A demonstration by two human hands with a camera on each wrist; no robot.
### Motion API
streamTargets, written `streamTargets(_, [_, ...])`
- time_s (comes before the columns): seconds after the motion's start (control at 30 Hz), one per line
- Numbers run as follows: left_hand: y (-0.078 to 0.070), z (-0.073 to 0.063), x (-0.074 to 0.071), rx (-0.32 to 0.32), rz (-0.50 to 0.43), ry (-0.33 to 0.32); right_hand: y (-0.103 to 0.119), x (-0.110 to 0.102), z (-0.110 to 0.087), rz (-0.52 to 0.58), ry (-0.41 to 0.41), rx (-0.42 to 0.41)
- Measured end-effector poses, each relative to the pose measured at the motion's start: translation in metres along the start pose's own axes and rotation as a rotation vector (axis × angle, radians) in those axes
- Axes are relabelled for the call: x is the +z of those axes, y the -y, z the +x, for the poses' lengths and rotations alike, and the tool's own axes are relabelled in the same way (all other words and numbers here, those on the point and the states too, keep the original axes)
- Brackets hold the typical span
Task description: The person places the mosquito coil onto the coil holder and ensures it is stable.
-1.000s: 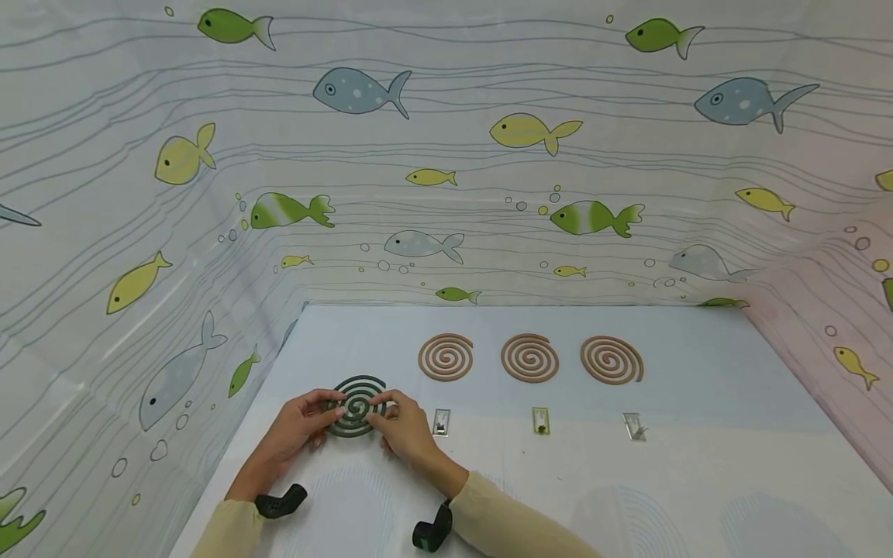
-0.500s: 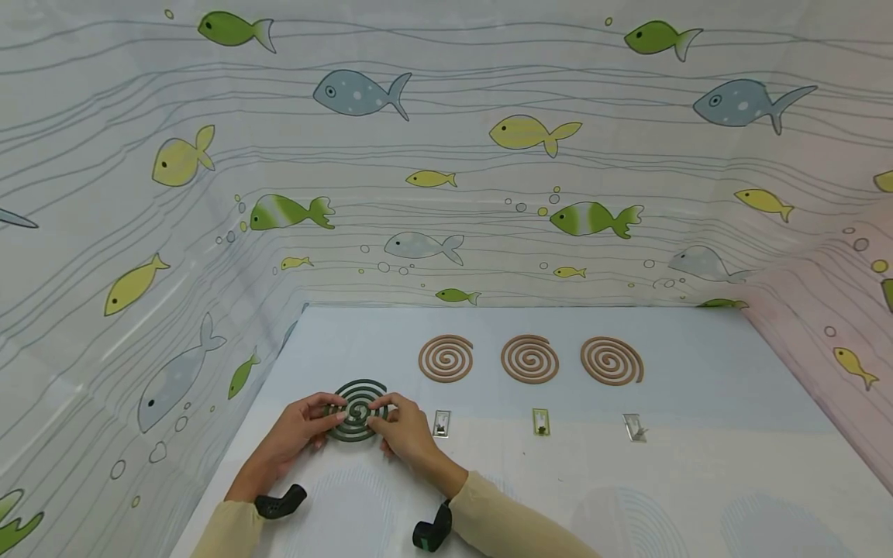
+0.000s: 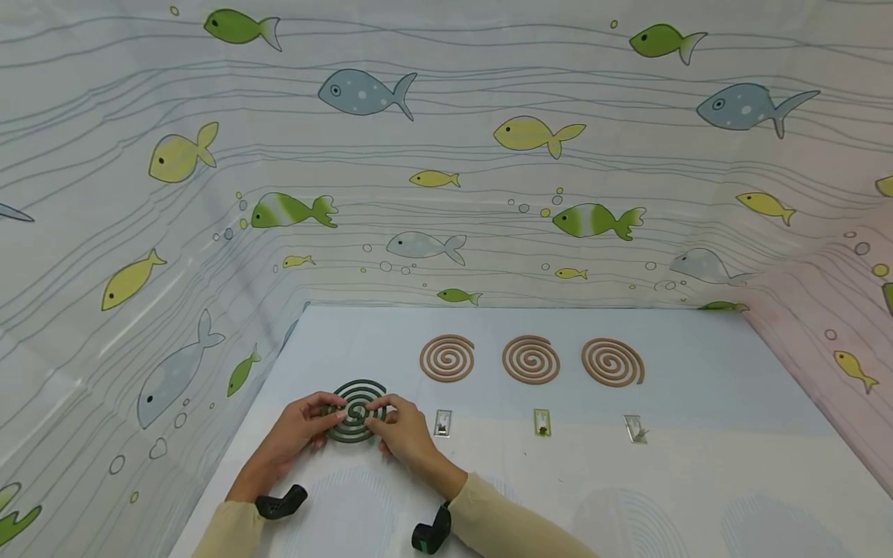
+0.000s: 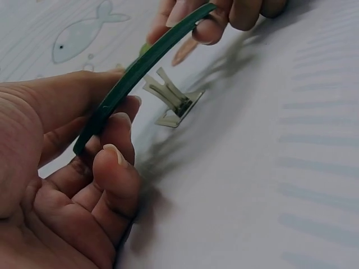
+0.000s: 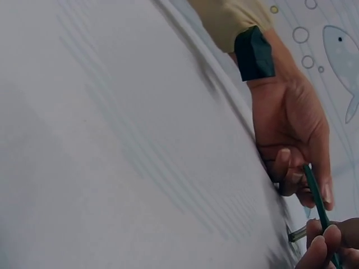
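The left hand (image 3: 296,430) and right hand (image 3: 408,435) both pinch the green coil (image 4: 133,75) above a stand (image 4: 174,100), where uneven pressure could snap it.

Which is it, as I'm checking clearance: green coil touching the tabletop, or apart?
Apart: the left wrist view shows the green coil edge-on above the tabletop, with a gap beneath.

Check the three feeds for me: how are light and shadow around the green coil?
Left wrist view: dim, the green coil edge-on, soft-edged shadows on the table around the metal stand; right wrist view: also dim, the coil edge-on towards the lower right corner; head view: brighter, left hand and right hand clearly outlined, a pinkish cast over the right wall.
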State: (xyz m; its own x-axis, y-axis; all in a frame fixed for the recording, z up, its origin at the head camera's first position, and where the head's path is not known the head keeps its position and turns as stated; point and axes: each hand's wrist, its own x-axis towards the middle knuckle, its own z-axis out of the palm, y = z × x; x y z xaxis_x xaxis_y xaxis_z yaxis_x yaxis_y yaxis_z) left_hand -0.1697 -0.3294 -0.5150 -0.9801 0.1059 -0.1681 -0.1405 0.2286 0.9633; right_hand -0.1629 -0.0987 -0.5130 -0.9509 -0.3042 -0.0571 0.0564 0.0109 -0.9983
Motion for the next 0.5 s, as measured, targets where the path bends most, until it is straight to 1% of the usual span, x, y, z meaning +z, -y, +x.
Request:
streamTargets(0.3, [0.0006,-0.0004,-0.0006,0.013,0.001,0.004,0.0013,0.0001,-0.0024,0.019,-0.003,-0.01])
streamTargets(0.5, [-0.0005,-0.0015,0.0015,0.009,0.003,-0.007,0.001,0.0006,-0.0033,-0.007,-0.005,-0.005])
